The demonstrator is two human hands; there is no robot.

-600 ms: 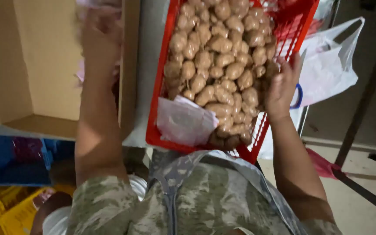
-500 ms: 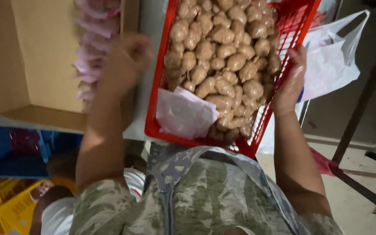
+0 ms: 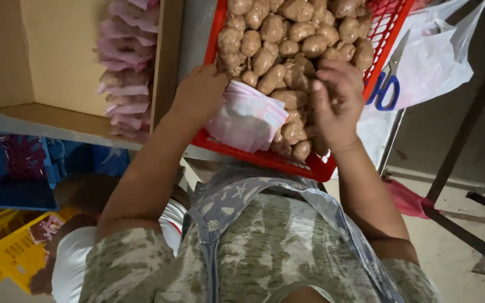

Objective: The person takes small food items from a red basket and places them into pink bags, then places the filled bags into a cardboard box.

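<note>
A red plastic basket (image 3: 265,159) full of brown tubers (image 3: 287,39) sits in front of me on a shelf. A small stack of clear and pink plastic bags (image 3: 248,115) lies on the tubers at the basket's near left corner. My left hand (image 3: 200,92) rests on the basket's left rim and grips the left edge of the bags. My right hand (image 3: 338,101) is over the near right part of the pile, fingers curled down around some tubers.
A cardboard box (image 3: 57,62) at left holds filled pink bags (image 3: 127,67). Blue-handled scissors (image 3: 385,90) and a white plastic bag (image 3: 439,56) lie right of the basket. Blue crates (image 3: 12,168) and a yellow crate (image 3: 12,252) stand low left; dark metal legs (image 3: 467,235) cross the floor at right.
My left hand came out of the cardboard box and moved right onto the bags in the basket. My right hand left the basket's right rim and moved onto the tubers.
</note>
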